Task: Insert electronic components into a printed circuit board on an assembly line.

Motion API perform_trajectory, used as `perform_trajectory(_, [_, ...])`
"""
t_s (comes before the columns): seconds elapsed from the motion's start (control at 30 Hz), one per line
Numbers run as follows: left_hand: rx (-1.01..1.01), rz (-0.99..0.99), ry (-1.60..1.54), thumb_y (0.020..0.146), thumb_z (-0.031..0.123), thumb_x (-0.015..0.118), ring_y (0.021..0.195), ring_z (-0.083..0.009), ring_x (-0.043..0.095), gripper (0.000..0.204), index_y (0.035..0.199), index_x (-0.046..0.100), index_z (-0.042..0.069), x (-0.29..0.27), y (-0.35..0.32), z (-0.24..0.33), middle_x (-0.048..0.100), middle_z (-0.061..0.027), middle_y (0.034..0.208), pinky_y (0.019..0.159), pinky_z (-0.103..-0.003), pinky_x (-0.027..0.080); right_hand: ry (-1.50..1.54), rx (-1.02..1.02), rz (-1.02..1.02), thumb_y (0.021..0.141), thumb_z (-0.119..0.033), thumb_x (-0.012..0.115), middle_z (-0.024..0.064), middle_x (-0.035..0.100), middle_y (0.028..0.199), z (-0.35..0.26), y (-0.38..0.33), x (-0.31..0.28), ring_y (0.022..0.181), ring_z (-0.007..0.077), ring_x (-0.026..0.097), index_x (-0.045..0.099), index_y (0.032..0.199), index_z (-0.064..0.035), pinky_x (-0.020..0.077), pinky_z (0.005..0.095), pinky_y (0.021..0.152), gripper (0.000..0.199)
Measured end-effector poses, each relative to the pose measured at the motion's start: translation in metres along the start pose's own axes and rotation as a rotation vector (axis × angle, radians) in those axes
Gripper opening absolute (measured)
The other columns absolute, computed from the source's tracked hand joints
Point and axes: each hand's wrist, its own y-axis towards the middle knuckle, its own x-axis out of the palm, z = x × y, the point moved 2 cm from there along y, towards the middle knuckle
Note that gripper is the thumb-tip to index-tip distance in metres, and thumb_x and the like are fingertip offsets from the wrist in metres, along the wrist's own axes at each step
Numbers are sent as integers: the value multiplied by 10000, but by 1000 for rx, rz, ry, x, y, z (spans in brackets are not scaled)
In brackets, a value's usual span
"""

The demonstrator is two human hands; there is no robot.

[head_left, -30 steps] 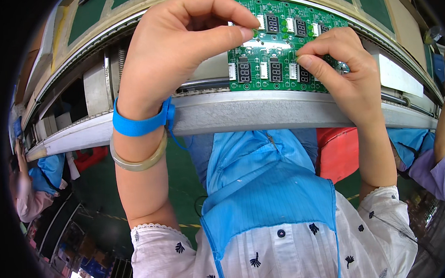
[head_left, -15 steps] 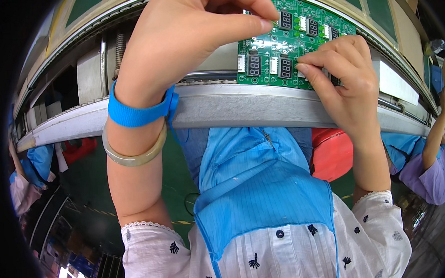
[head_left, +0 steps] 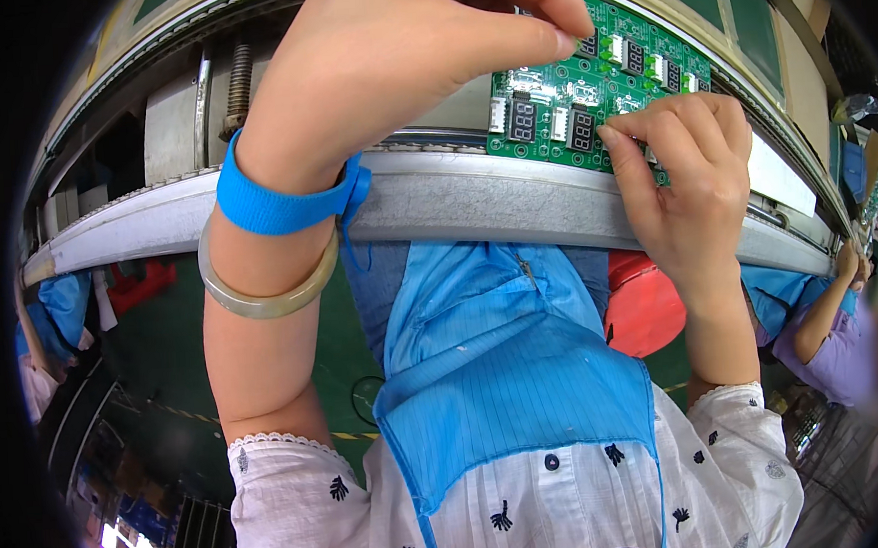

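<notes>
Head: left hand (head_left: 405, 55) and right hand (head_left: 687, 170) pinched closed, contents unclear; beneath, white-printed circuit board (head_left: 597, 86).

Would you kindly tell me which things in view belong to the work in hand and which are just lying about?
Belong to the work: board; its displays; its white connectors; left hand, over the board; right hand, at the board; metal rail beside it.

Seemingly lying about: red stool; clear plastic, far right.

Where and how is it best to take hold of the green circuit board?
Probably pinch the circuit board by its thin left edge, near the lower corner, coming from the left. That corner lies in view, uncovered by the left hand or right hand, while white sockets and displays stand up from the face.
</notes>
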Motion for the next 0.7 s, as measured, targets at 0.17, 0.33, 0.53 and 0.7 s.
perform_trajectory(0.17, [7, -20, -26, 888, 6, 753, 729, -46, 598, 102, 985, 758, -26, 0, 0, 0, 709, -19, 837, 650, -193, 480, 32, 18, 8, 772, -97, 804, 10, 639, 861, -1, -5, 2, 864, 243, 578, 712, 849, -118, 386, 389, 755, 122])
perform_trajectory(0.33, [46, -18, -32, 890, 0, 745, 746, -50, 605, 105, 991, 755, -31, -1, 1, -3, 712, -23, 855, 660, -197, 491, -29, -9, 12, 777, -92, 807, 6, 648, 860, -2, -9, 0, 864, 238, 577, 747, 889, -119, 392, 384, 763, 130])
perform_trajectory(0.53, [43, -57, -86, 894, -10, 737, 768, -56, 621, 111, 1002, 749, -31, -4, 3, -5, 718, -25, 873, 688, -197, 508, -14, -16, 62, 775, -99, 819, 11, 657, 841, -2, -5, 0, 839, 236, 579, 761, 893, -103, 410, 377, 742, 131])
perform_trajectory(0.7, [10, -85, -143, 883, 19, 743, 803, -97, 650, 109, 987, 764, -3, 2, 4, -5, 735, -46, 886, 748, -265, 521, 349, 243, 66, 845, -110, 795, 53, 694, 867, 4, 12, -9, 859, 222, 624, 780, 949, -54, 466, 318, 748, 119])
